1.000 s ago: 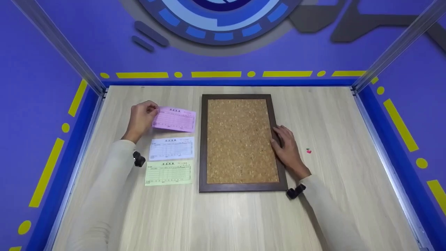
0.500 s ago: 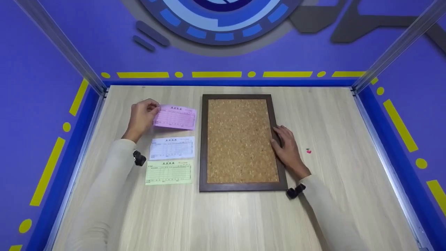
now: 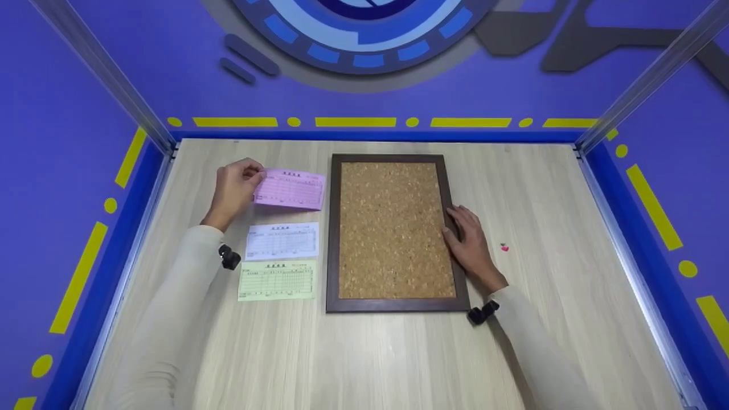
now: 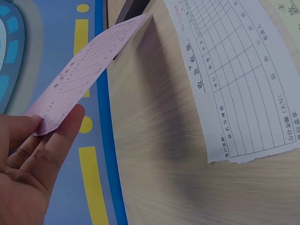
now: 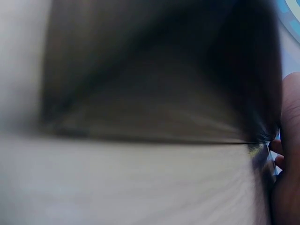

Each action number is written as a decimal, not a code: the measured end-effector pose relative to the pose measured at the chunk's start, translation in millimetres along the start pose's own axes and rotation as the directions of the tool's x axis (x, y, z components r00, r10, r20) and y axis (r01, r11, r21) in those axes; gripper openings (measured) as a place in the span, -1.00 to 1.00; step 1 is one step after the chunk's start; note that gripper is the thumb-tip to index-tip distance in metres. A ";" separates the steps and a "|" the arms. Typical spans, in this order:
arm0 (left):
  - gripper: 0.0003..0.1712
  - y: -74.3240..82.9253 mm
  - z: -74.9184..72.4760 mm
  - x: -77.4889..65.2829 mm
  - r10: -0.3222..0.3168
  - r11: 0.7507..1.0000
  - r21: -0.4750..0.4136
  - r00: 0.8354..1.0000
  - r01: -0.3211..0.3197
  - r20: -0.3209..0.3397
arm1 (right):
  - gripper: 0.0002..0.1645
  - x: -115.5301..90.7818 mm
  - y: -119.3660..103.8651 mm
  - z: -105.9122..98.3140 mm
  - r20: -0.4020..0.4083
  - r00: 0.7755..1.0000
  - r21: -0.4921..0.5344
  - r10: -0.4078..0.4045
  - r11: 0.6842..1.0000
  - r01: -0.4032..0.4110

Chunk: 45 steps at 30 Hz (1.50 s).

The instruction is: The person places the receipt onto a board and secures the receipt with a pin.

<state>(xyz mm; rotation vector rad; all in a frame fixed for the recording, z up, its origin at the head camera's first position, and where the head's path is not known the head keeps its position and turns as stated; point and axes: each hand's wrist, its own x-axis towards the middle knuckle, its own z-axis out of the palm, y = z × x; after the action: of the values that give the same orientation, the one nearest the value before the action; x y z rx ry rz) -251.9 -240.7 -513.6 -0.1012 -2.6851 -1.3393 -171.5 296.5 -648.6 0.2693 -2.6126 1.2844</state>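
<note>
One pink paper rectangle (image 3: pixel 291 191), left hand (image 3: pixel 232 188) pinching it, right hand (image 3: pixel 471 245) relaxed on grainy corkboard (image 3: pixel 394 233)

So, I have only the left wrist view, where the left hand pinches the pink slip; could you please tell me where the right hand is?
Observer: Certainly. In the head view, the right hand rests on the right-hand edge of the framed cork board.
Operator: Thank you. Would you also check whether anything lies to the right of that hand?
Observer: Yes, a small pink-red item lies there on the table, apart from the hand; it is too small for me to say what it is.
</note>
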 end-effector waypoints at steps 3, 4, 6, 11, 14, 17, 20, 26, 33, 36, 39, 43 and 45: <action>-0.82 1.1 0.0 -0.9 -0.004 1.000 0.003 1.000 0.004 -0.001 | -0.40 -0.6 -0.5 0.0 0.008 1.000 -0.002 0.012 1.000 -0.012; -0.82 1.6 -0.1 -1.3 -0.007 1.000 0.005 1.000 0.007 -0.001 | -0.40 -0.5 -0.4 -0.1 0.010 1.000 -0.001 0.015 1.000 -0.015; -0.82 2.7 -0.5 -1.3 -0.005 1.000 0.008 1.000 0.005 -0.007 | -0.40 -0.7 -0.3 -0.1 0.013 1.000 -0.003 0.020 1.000 -0.020; -0.83 6.2 -1.9 -0.5 -0.004 1.000 0.001 1.000 0.004 -0.022 | -0.40 -1.2 0.6 -0.5 0.015 1.000 0.003 0.011 1.000 -0.011; -0.83 8.8 -1.4 -0.2 -0.012 1.000 -0.012 1.000 0.012 -0.020 | -0.40 -1.0 0.8 -0.7 0.016 1.000 0.005 0.004 1.000 -0.004; -0.84 11.4 0.6 0.1 -0.002 1.000 -0.025 1.000 0.002 -0.026 | -0.40 -0.4 0.6 -1.4 0.014 1.000 0.001 0.005 1.000 -0.005; -0.84 13.6 3.0 -0.2 0.010 0.999 -0.030 1.000 -0.011 -0.029 | -0.40 0.6 -0.4 -2.3 0.011 1.000 0.000 0.003 1.000 -0.003; -0.84 18.4 5.9 -2.9 0.012 1.000 -0.029 1.000 -0.013 -0.028 | -0.40 2.9 -1.2 -2.3 0.023 1.000 0.002 0.010 1.000 -0.010; -0.84 25.0 8.8 -4.1 0.012 0.999 -0.047 1.000 -0.012 -0.018 | -0.40 3.3 -6.9 -8.6 0.074 0.996 -0.024 0.043 0.999 -0.042; -0.84 27.0 9.8 -4.6 0.017 0.998 -0.057 1.000 -0.018 -0.019 | -0.39 4.5 -9.3 -12.6 0.107 0.993 -0.052 0.040 0.998 -0.034; -0.85 27.6 10.6 -6.0 0.017 0.998 -0.065 1.000 -0.019 -0.021 | -0.38 4.9 -10.1 -15.2 0.144 0.989 -0.079 0.039 0.996 -0.027; -0.85 27.9 11.8 -7.2 0.021 0.997 -0.070 0.999 -0.023 -0.025 | -0.38 6.1 -10.4 -17.1 0.173 0.984 -0.091 0.041 0.996 -0.025; -0.85 28.1 12.3 -7.7 0.025 0.997 -0.078 0.999 -0.027 -0.028 | -0.39 6.9 -10.9 -17.9 0.180 0.983 -0.092 0.037 0.996 -0.020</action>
<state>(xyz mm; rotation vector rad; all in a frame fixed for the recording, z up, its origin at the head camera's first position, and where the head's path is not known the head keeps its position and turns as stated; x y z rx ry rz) -242.0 -213.9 -499.8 -0.1248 -2.6008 -1.4285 -173.3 303.7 -627.8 0.3499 -2.8277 1.1990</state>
